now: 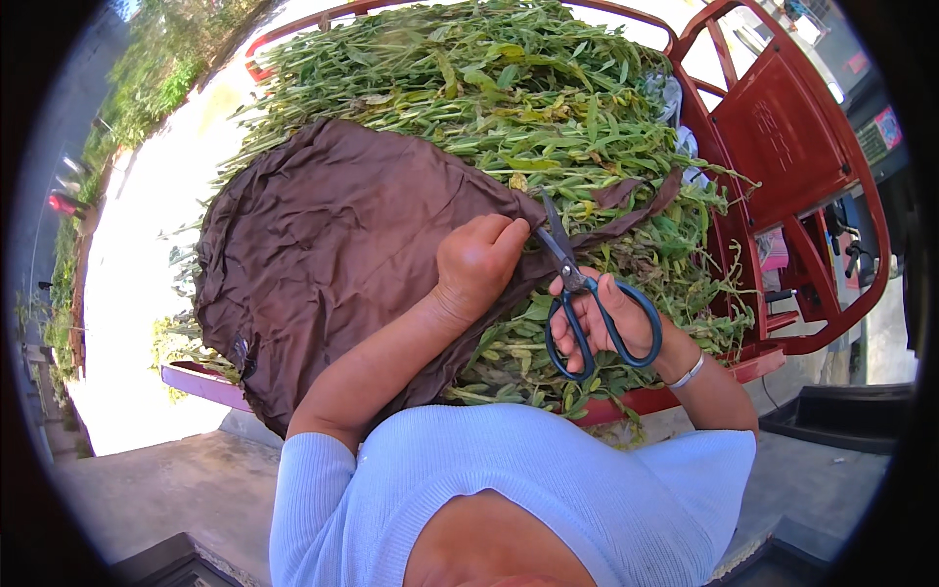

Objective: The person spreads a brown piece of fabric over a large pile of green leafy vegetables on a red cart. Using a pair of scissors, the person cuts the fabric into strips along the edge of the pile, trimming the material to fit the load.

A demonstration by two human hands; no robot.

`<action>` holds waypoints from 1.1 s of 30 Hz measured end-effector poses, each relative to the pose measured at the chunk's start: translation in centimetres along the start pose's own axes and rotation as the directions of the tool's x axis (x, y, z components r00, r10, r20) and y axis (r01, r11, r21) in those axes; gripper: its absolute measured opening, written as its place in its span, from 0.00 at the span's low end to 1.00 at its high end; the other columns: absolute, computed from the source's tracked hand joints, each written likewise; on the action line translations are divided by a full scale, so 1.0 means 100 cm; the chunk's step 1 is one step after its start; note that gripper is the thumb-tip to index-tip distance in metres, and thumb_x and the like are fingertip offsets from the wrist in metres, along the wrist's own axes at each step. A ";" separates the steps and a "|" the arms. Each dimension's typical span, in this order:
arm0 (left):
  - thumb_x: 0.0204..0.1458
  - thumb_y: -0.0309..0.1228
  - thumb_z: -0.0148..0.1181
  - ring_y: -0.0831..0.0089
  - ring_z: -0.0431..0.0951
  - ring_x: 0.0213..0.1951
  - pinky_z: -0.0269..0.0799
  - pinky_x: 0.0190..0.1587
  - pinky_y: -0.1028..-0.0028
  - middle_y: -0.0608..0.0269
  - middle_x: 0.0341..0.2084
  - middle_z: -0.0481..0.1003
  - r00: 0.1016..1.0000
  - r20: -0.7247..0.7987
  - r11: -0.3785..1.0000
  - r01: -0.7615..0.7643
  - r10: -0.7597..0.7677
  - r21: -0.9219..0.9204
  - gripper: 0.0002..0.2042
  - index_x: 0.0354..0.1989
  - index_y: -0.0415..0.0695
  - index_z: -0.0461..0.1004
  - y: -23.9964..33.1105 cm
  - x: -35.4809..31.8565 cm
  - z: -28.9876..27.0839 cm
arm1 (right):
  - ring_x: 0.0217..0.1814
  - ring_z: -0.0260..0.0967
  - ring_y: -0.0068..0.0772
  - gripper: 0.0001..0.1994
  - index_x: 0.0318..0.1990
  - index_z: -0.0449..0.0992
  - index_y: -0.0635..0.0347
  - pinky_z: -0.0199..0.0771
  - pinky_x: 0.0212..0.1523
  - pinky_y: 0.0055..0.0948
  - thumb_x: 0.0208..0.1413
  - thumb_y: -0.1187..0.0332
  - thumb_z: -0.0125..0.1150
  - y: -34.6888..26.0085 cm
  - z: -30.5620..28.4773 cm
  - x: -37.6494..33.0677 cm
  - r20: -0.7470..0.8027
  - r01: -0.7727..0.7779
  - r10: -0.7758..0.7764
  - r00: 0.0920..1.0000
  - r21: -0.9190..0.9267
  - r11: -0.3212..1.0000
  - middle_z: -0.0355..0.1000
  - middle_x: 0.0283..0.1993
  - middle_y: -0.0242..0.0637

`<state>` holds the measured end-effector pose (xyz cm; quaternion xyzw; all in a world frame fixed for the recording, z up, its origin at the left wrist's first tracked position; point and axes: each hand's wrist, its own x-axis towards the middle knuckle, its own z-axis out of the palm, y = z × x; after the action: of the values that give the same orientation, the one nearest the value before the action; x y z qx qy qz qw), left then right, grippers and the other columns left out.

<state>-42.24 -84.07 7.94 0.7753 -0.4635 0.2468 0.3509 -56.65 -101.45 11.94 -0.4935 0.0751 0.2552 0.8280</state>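
Head view: a person's left hand point(477, 259) closes in a tight fist at the edge of a brown cloth point(323, 245), knuckles up and no gap between the fingers, the gathered fabric bunched beside the thumb. Just to its right, the right hand point(634, 328) holds a pair of scissors point(575, 282) with dark looped handles, its palm turned upward and its fingers curled about the loops. The handles stand apart and the blades part narrowly, pointing away from the wearer and touching or nearly touching the cloth near the fist (the exact contact is hard to tell). A silvery bracelet point(688, 371) rings the right wrist.

The creased cloth spreads in a broad, rounded sheet over the left side of a heap of cut green plants point(469, 88), and a narrow brown strip point(636, 217) trails across the stalks to the right of the blades. Leaves and stems fill the bed of a red metal cart, where a red panel point(782, 122) rises at the right.
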 end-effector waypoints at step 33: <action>0.32 0.24 0.59 0.66 0.72 0.24 0.67 0.25 0.70 0.60 0.28 0.71 0.974 -0.054 0.976 -0.220 0.220 0.007 0.11 0.29 0.41 0.72 0.008 0.002 -0.007 | 0.41 0.75 0.37 0.44 0.55 0.58 0.59 0.82 0.36 0.36 0.43 0.28 0.49 -0.014 -0.020 -0.008 0.117 -0.053 0.053 0.992 -0.007 0.999 0.72 0.38 0.43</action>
<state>-42.88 -83.93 8.75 0.7125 -0.5364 0.3056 0.3335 -56.42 -103.98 12.37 -0.4770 0.0390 0.3056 0.8231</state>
